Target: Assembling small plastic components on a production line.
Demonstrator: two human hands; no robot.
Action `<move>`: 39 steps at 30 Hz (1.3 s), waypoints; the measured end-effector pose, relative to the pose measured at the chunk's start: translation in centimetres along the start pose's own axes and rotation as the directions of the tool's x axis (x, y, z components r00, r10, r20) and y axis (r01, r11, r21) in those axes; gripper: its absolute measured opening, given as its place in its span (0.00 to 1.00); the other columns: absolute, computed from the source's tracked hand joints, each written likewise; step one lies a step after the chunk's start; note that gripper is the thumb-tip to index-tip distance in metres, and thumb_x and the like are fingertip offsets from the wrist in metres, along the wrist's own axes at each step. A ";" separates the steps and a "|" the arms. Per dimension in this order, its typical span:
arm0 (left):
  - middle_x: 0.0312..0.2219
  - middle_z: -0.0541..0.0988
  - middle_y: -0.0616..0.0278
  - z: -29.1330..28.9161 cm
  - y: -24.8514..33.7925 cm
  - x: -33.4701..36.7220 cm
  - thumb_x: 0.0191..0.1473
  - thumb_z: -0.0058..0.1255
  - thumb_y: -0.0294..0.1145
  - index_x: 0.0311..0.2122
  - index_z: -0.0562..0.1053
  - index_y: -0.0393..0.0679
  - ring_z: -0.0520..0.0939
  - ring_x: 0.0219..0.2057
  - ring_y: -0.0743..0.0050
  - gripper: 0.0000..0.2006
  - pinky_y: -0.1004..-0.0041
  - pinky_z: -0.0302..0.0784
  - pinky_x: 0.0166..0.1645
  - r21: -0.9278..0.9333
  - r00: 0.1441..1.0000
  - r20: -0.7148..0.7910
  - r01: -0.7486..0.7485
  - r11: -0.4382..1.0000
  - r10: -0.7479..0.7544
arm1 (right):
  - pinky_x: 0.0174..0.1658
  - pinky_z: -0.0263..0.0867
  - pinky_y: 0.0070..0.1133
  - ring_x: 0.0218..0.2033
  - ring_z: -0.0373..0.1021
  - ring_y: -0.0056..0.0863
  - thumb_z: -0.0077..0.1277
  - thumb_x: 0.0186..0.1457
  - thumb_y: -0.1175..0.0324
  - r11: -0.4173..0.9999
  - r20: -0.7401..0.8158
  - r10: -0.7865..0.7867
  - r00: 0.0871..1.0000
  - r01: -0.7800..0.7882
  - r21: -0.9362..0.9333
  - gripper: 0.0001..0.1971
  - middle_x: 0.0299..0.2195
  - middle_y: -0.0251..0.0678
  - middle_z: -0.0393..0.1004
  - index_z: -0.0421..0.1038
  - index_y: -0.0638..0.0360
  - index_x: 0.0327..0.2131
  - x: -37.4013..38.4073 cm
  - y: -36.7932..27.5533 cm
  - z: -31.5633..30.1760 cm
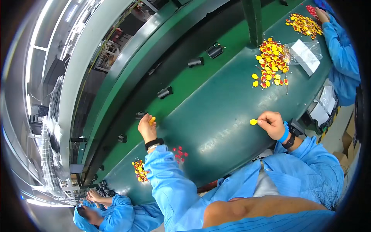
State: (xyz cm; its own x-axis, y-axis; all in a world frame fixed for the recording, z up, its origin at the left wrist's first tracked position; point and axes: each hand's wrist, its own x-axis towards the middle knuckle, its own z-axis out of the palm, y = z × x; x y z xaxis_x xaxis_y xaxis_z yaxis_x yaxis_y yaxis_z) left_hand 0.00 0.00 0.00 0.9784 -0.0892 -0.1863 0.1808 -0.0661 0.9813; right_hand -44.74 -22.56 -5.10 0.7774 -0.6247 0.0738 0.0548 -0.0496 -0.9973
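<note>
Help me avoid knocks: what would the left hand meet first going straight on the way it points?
Probably the black part just beyond the left hand; depth is unclear, so they may be touching.

Left hand [147, 129] curls, seemingly loosely, while the right hand [273, 125] pinches.

The head camera looks from the wearer's brow, above the near side of the green worktable [216, 127], down and across it toward the green conveyor belt [181, 82] along its far side. It is near: the left hand [147, 128] and right hand [273, 124] over the worktable show plainly. The wide fisheye (it bows the worktable's edges) also catches the wearer's blue jacket [239, 181] on its near side and strip lights [28, 75] far beyond it.
</note>
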 end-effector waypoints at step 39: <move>0.30 0.79 0.59 3.7 -3.5 -28.3 0.49 0.56 0.20 0.35 0.74 0.36 0.82 0.31 0.71 0.07 0.78 0.78 0.35 -0.189 0.750 0.653 0.027 0.982 0.106 | 0.25 0.57 0.12 0.23 0.61 0.10 0.54 0.54 0.71 0.923 0.215 0.038 0.976 -0.117 0.366 0.05 0.23 0.25 0.70 0.72 0.62 0.30 -1.2 -5.9 5.0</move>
State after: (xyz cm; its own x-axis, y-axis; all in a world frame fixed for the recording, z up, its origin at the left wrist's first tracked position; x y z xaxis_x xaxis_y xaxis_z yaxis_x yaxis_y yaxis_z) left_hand -28.72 -0.92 1.68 0.6874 -0.7232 -0.0676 0.2224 0.1210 0.9674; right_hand -42.87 -17.64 0.64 0.8954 -0.4441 0.0328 0.1890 0.3124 -0.9310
